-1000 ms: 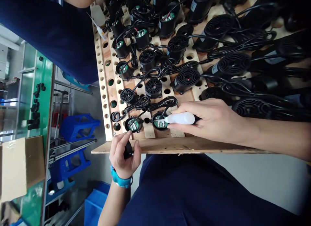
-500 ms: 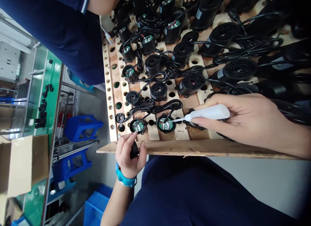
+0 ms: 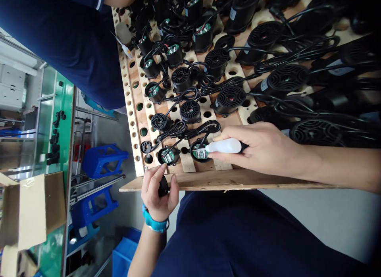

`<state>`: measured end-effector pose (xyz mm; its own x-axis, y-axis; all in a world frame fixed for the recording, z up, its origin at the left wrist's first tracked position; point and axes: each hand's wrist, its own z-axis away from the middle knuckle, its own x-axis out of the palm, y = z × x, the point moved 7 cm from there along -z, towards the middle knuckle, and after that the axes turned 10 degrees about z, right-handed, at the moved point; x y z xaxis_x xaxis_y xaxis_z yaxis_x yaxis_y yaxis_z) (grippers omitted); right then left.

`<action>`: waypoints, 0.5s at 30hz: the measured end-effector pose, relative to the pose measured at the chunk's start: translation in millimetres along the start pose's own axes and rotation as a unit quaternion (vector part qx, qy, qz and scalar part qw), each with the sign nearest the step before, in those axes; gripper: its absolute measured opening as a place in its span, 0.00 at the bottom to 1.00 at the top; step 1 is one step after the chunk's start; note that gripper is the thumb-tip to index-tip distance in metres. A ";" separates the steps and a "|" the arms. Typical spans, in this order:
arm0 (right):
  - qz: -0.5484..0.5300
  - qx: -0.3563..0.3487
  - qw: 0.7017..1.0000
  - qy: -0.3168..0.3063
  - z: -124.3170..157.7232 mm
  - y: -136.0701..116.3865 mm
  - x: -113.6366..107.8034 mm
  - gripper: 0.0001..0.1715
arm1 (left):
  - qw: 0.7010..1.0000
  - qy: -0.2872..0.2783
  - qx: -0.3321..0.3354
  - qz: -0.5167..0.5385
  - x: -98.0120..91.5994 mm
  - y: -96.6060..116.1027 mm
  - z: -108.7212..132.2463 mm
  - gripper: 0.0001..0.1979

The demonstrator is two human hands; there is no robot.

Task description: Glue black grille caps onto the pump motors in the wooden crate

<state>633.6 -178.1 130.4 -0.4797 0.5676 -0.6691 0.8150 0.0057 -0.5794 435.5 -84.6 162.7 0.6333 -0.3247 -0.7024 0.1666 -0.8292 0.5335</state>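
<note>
Perforated wooden board [image 3: 188,162], near edge [image 3: 208,183]: my right hand [image 3: 263,148] grips white squeeze-bottle [image 3: 225,146], left hand [image 3: 157,195] black piece [image 3: 163,187]; grey floor [image 3: 131,199] left.

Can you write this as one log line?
right hand: holds white bottle | tip: over green board | left hand: holds black part

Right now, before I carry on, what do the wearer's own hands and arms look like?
Both hands are ungloved. The left hand has a bright turquoise-blue band around its wrist, with what looks like a thin dark loop beside it. The right hand shows no band. No sleeve shows on either forearm within the picture.
</note>
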 end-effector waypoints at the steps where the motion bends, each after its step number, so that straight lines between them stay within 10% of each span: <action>1: -0.001 -0.003 1.000 -0.001 -0.1 -0.8 0.2 0.16 | 1.000 -0.001 0.000 0.000 0.2 -0.1 -0.2 0.24; 15: 0.010 0.001 1.000 0.018 3.4 -2.5 -5.8 0.19 | 1.000 -0.001 -0.004 -0.004 0.0 -0.7 1.0 0.23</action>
<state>633.2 -184.1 134.2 -0.4509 0.5976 -0.6630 0.8239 -0.0072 -0.5667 434.6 -84.5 161.8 0.6307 -0.3195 -0.7072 0.1775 -0.8278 0.5323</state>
